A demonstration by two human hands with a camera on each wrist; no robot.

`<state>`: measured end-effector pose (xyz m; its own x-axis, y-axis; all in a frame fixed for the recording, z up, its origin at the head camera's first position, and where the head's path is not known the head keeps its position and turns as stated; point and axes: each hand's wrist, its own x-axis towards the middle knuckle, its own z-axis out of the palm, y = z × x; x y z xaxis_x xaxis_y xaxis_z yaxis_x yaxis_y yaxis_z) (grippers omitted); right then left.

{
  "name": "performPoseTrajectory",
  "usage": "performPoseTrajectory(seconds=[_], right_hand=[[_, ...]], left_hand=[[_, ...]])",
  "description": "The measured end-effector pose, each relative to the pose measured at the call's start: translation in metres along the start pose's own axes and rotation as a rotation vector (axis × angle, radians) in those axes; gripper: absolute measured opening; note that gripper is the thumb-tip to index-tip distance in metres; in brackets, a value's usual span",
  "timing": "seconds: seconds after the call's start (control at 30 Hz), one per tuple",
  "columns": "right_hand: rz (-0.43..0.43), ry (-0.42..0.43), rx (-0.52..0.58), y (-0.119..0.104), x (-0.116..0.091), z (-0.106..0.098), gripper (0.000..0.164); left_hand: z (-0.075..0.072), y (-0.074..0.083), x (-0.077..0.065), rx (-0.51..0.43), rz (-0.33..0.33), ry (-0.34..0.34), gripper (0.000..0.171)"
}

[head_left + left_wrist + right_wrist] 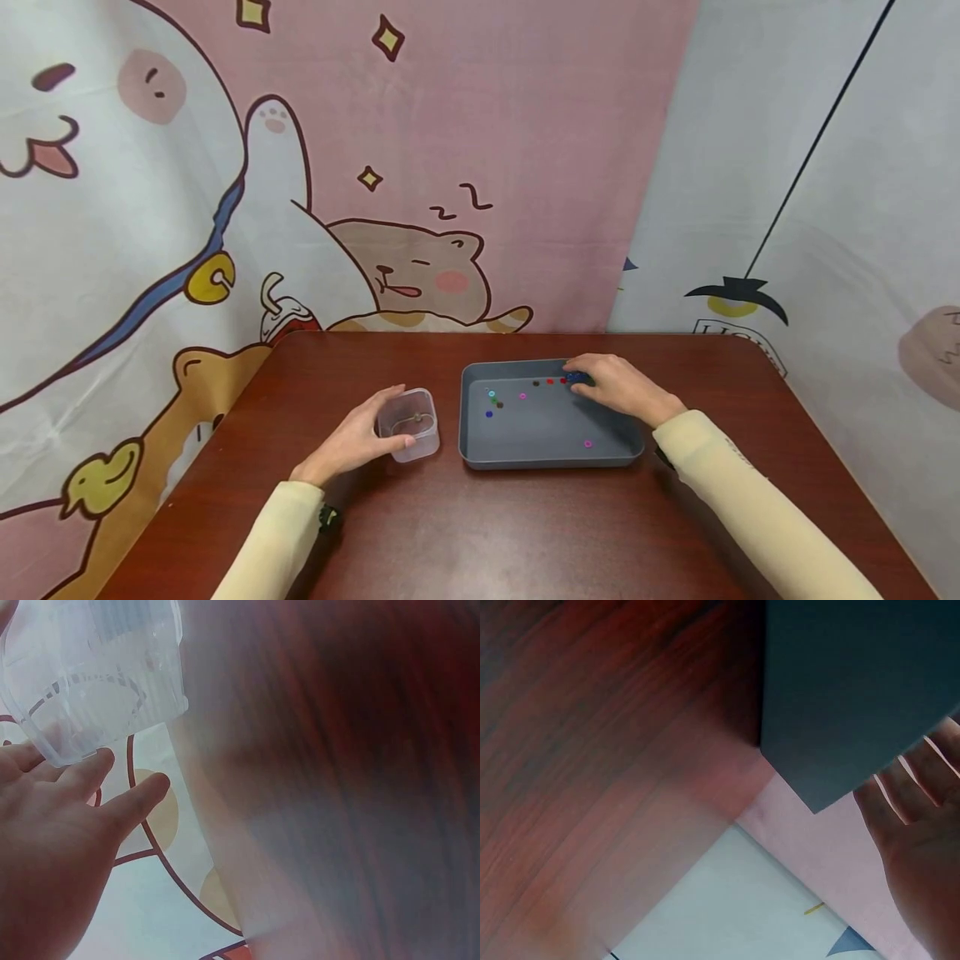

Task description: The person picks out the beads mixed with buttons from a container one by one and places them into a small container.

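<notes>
My left hand [352,435] holds a clear plastic box [426,446], thumb along the near side and fingers along the far side. Inside the box lies a thin looped cord with a small knot or bead on it [417,417]. In the left wrist view the same box [90,712] shows above the spread fingers. My right hand [618,387] reaches into the back right of a grey tray [551,463]. Its thumb and fingers are apart around a small dark blue cluster [576,377]. The tray wall hides those fingertips in the right wrist view.
Scattered in the tray are several small beads, among them a pink ring [588,444], a blue one [489,414] and a red one [550,382]. The brown wooden table [480,525] carries everything. A printed cartoon curtain [555,167] hangs behind its far edge.
</notes>
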<state>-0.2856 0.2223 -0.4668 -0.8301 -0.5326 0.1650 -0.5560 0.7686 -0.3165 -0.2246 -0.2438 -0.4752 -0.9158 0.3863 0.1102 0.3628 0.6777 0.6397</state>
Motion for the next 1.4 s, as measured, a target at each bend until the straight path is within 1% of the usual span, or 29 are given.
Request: performPoseTrajectory(seconds=[0.2, 0.43, 0.77, 1.0, 1.2, 1.4], right_hand=[[0.016, -0.028, -0.001, 0.001, 0.004, 0.005, 0.040], [0.021, -0.045, -0.001, 0.001, 0.008, 0.008, 0.040], [0.028, -0.050, -0.039, 0.000, 0.011, 0.010, 0.037], [0.041, -0.040, -0.044, 0.000, 0.011, 0.012, 0.036], [0.037, -0.021, -0.043, 0.001, 0.011, 0.015, 0.035], [0.042, -0.002, -0.057, 0.002, 0.010, 0.017, 0.035]], left_hand=[[0.000, 0.000, 0.001, 0.000, 0.010, -0.002, 0.097], [0.000, 0.000, -0.001, -0.006, -0.001, -0.006, 0.097], [0.001, -0.001, -0.001, -0.008, 0.001, -0.007, 0.096], [0.000, 0.000, -0.001, -0.017, -0.008, -0.010, 0.097], [0.001, 0.001, 0.000, -0.010, -0.006, -0.007, 0.095], [0.000, 0.002, 0.000, -0.024, -0.014, -0.011, 0.094]])
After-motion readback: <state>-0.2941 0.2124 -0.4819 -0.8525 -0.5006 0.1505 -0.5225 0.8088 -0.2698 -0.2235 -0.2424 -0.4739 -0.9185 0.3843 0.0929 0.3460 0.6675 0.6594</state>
